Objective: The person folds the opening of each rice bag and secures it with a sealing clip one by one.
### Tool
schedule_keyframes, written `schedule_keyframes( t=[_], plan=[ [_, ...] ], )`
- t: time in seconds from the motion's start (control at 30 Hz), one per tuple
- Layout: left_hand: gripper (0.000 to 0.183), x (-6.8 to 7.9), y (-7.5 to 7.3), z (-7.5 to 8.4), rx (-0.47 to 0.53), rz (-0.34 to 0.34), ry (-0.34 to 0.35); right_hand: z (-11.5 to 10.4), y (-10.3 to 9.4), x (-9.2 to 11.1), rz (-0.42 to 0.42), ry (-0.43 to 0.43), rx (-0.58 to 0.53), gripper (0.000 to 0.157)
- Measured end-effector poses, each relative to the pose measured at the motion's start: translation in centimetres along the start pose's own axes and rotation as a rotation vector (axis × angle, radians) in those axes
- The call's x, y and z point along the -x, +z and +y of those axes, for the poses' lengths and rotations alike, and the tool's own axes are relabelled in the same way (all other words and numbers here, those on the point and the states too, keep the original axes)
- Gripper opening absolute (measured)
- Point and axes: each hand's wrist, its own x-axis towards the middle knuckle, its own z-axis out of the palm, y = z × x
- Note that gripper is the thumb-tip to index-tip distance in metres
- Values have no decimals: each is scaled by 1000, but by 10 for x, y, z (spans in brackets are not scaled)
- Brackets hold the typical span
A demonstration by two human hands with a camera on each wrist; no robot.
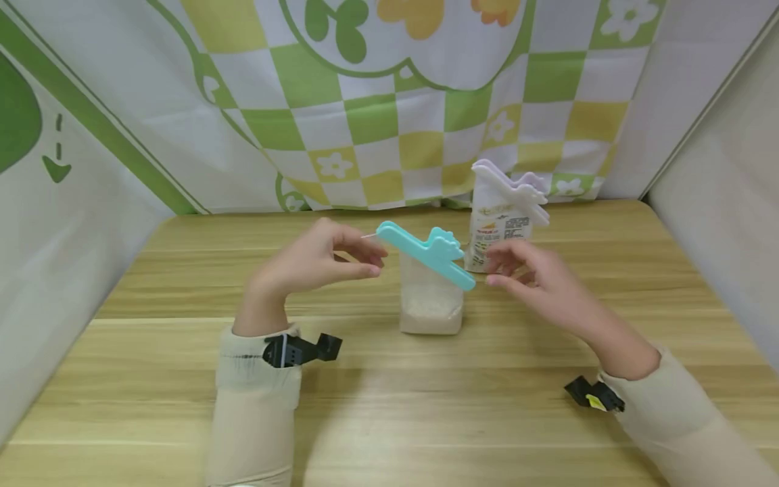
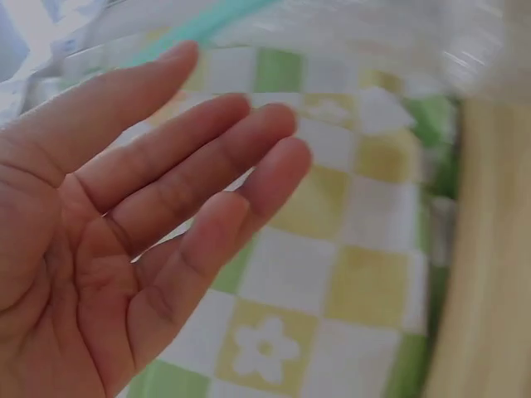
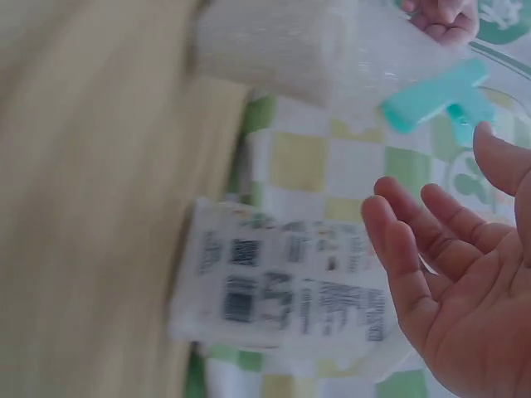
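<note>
A clear plastic bag [image 1: 431, 314] with pale grains at its bottom stands upright on the table. Across its top sits a turquoise bag clip [image 1: 420, 251], slanting down to the right. My left hand [image 1: 313, 262] is just left of the clip's upper end, fingers relaxed around nothing. Beside the clip's lower end is my right hand [image 1: 544, 287], its fingers loosely bent and apart from the clip. In the right wrist view the right palm [image 3: 489, 290] shows bare, and the left wrist view shows the left palm [image 2: 91, 274] holding nothing.
Behind my right hand stands a white printed bag [image 1: 483, 230] with a pale lilac clip [image 1: 514, 193] across its top. A checkered cloth [image 1: 420, 149] hangs at the back edge of the wooden table [image 1: 389, 419]. White panels flank both sides.
</note>
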Motion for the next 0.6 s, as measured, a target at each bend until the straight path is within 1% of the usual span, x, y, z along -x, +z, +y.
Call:
schedule_keyframes(
  t=[0.1,0.23,0.3,0.37,0.47,0.53,0.6],
  plan=[
    [30,7,1,-11,-12,-5,-47,7,5,6,-72,65,-9,40],
    [37,10,12,-25,-4,3,-88,12,18,9,-145,106,-28,54],
    [42,10,21,-29,11,3,-99,13,25,10,-155,109,-40,59],
    [47,9,31,-31,36,2,-127,12,32,11,-160,121,-45,61],
    [53,8,45,-32,66,4,-166,9,40,11,-169,168,-85,60],
    [56,7,54,-32,88,4,-195,8,45,11,-173,200,-104,63],
    [60,6,61,-31,90,4,-206,8,50,10,-164,221,-121,66]
  ],
)
